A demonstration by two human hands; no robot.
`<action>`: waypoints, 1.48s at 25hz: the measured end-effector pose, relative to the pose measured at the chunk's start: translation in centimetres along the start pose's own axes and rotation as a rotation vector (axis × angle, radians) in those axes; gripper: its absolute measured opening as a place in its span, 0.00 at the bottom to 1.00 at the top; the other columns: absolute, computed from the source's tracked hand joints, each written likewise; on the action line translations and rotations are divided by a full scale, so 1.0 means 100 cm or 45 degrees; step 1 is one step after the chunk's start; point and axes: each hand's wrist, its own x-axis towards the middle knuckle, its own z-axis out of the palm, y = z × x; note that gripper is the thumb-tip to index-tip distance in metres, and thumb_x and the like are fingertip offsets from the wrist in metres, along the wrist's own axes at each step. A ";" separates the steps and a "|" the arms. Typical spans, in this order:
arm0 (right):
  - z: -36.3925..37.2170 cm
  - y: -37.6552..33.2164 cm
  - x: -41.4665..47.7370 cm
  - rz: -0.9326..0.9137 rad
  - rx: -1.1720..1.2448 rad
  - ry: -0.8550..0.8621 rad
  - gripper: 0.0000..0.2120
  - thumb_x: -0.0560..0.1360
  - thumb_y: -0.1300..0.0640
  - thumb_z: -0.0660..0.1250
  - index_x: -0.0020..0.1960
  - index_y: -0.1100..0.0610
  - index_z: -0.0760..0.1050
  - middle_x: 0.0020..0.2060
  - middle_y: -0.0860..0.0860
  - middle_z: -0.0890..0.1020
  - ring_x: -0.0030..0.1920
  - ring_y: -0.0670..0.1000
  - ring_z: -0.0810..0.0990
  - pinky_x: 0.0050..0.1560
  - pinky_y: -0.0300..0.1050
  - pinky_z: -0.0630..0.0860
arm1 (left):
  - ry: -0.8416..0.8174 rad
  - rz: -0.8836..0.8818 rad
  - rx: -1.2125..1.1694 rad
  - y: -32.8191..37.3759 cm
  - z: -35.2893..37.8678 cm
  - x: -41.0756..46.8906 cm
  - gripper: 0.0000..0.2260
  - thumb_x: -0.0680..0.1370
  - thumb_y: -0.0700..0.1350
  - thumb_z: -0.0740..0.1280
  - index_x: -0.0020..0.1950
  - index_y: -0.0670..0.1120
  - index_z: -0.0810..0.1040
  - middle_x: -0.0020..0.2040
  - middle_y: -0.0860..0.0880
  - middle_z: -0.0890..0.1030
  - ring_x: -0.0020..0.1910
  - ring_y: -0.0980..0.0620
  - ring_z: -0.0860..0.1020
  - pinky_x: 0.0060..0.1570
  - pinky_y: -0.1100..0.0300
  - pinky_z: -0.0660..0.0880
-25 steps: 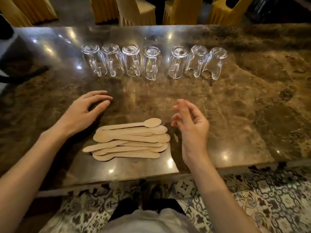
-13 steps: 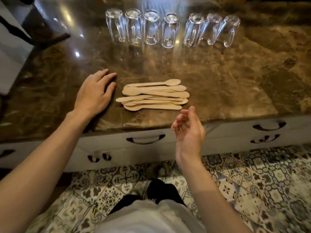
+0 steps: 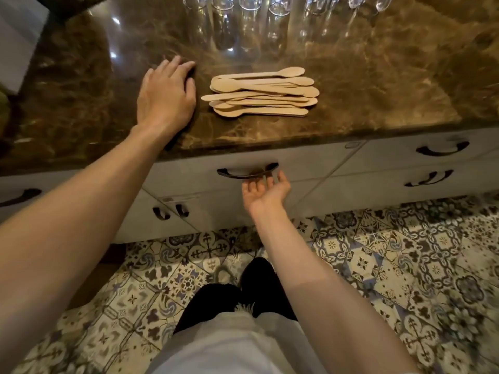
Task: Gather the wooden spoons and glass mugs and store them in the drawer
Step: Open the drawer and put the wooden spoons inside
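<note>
Seven glass mugs (image 3: 224, 22), one spoon pile (image 3: 262, 95); left grip (image 3: 166, 98) flat, right grip (image 3: 266, 191) wide below drawer handle (image 3: 247, 172).

A polished brown marble countertop (image 3: 378, 85) carries small bright glints of light (image 3: 116, 20). Beneath it run pale cabinet fronts (image 3: 391, 160) with dark curved handles (image 3: 442, 149). The floor (image 3: 378, 265) is ornate patterned tile. A pale panel (image 3: 16, 44) at far left may be a wall.

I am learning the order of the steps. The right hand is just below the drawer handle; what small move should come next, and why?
Probably the right hand should curl its fingers round the dark handle and pull the drawer open. The hand is palm up at the handle, the drawer is shut, and the wooden spoons and glass mugs sit on the counter.
</note>
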 end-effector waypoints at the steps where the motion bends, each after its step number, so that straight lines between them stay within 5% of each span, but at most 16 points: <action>1: 0.005 0.001 0.000 -0.005 -0.002 -0.011 0.18 0.78 0.48 0.58 0.63 0.57 0.70 0.53 0.55 0.75 0.59 0.54 0.74 0.62 0.46 0.70 | -0.030 -0.025 0.004 0.000 -0.001 -0.002 0.21 0.81 0.50 0.50 0.74 0.48 0.63 0.75 0.46 0.62 0.74 0.47 0.59 0.73 0.49 0.53; 7: 0.012 -0.001 -0.003 0.021 0.044 -0.023 0.15 0.77 0.48 0.60 0.58 0.57 0.72 0.45 0.55 0.76 0.48 0.52 0.75 0.62 0.45 0.71 | -0.012 -0.113 0.092 0.013 0.008 -0.070 0.24 0.81 0.55 0.45 0.76 0.50 0.56 0.77 0.47 0.56 0.76 0.50 0.52 0.73 0.51 0.45; 10: 0.010 -0.001 -0.003 0.026 0.001 -0.041 0.12 0.77 0.47 0.59 0.45 0.56 0.72 0.35 0.52 0.72 0.35 0.49 0.70 0.44 0.40 0.71 | 0.091 -0.113 0.130 0.019 0.012 -0.080 0.23 0.81 0.54 0.46 0.75 0.49 0.59 0.77 0.47 0.59 0.76 0.49 0.54 0.73 0.50 0.47; 15: 0.007 -0.001 -0.006 0.034 0.042 -0.017 0.16 0.78 0.48 0.58 0.34 0.54 0.66 0.28 0.50 0.66 0.28 0.48 0.63 0.32 0.38 0.66 | 0.176 -0.141 0.133 0.022 0.018 -0.079 0.23 0.80 0.52 0.49 0.74 0.48 0.62 0.75 0.46 0.63 0.75 0.48 0.58 0.73 0.50 0.50; 25: -0.036 -0.003 -0.043 0.099 -0.030 0.161 0.19 0.78 0.51 0.52 0.29 0.52 0.60 0.20 0.46 0.62 0.21 0.47 0.59 0.25 0.38 0.59 | 0.186 -0.147 0.154 0.023 0.018 -0.080 0.22 0.80 0.53 0.48 0.74 0.49 0.62 0.75 0.47 0.63 0.74 0.49 0.58 0.73 0.50 0.49; 37: -0.118 -0.009 -0.099 0.243 -0.026 0.379 0.16 0.75 0.50 0.57 0.31 0.53 0.63 0.25 0.48 0.64 0.25 0.47 0.61 0.30 0.37 0.63 | 0.171 -0.114 0.135 0.020 0.019 -0.080 0.24 0.80 0.55 0.46 0.74 0.50 0.60 0.76 0.46 0.61 0.75 0.48 0.57 0.73 0.50 0.48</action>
